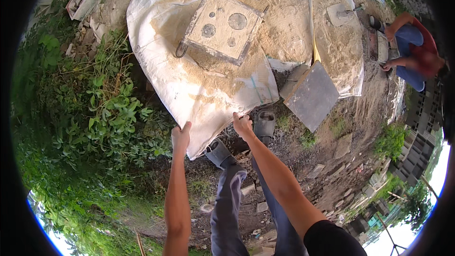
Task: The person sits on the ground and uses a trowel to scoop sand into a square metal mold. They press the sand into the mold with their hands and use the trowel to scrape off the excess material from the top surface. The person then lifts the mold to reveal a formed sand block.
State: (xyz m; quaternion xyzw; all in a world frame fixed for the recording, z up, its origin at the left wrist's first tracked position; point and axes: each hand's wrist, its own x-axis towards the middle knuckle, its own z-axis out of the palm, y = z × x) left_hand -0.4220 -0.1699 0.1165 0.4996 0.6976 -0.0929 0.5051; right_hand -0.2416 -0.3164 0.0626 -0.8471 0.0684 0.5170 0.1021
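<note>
A white woven sack sheet (163, 83) lies spread on the ground, sprinkled with pale sand. My left hand (180, 137) is closed round its near left corner, and my right hand (243, 126) grips the near edge farther right. Between them the sheet's edge is pulled up toward me. On the sheet rests a square moulding frame (220, 26), filled level with packed sand that shows several round marks. A metal handle (181, 49) sticks out at its left corner.
A flat grey board (313, 96) leans right of the sheet. Trowels (339, 14) lie on sand beyond. A person in a red shirt (422, 57) squats at the right. Green plants (104, 99) crowd the left. My boots (264, 124) stand just below the sheet's edge.
</note>
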